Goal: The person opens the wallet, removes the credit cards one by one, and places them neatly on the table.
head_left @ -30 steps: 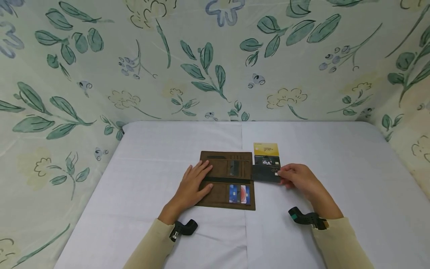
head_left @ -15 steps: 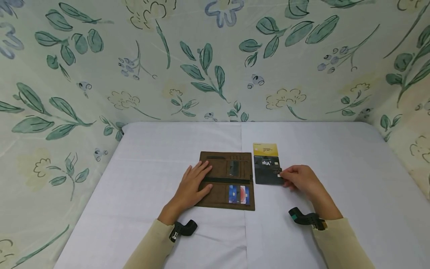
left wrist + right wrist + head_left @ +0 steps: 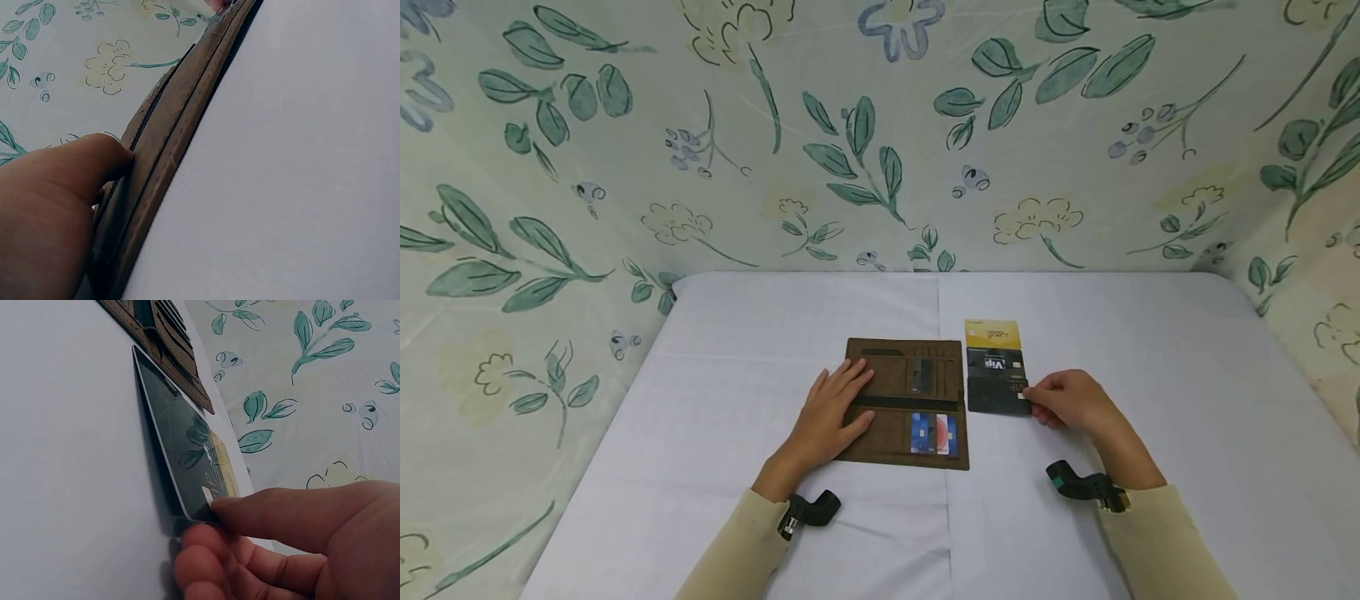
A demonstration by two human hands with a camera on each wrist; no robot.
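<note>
A brown wallet (image 3: 891, 433) lies spread flat on the table, several cards showing in its lower right slots. My left hand (image 3: 823, 412) rests on the wallet's left side, fingers extended and thumb on the lower half. Right of the wallet, my right hand (image 3: 1067, 400) pinches the right edge of a black VIP card (image 3: 996, 398) between thumb and fingers. In the right wrist view this card (image 3: 172, 425) is tilted, its near edge raised over the cloth. Just beyond it lie another black card (image 3: 985, 363) and a yellow card (image 3: 992, 333), in a column.
A white cloth (image 3: 760, 333) covers the table. Behind it hangs a floral-patterned backdrop (image 3: 925, 250). Blue cards (image 3: 920, 433) and a white card with a red circle (image 3: 943, 433) sit in the wallet's lower slots, and a dark card (image 3: 922, 377) shows in the upper half.
My right hand has drawn the black VIP card slightly right and toward me, so a gap now separates it from the wallet. The left hand has stayed put.
</note>
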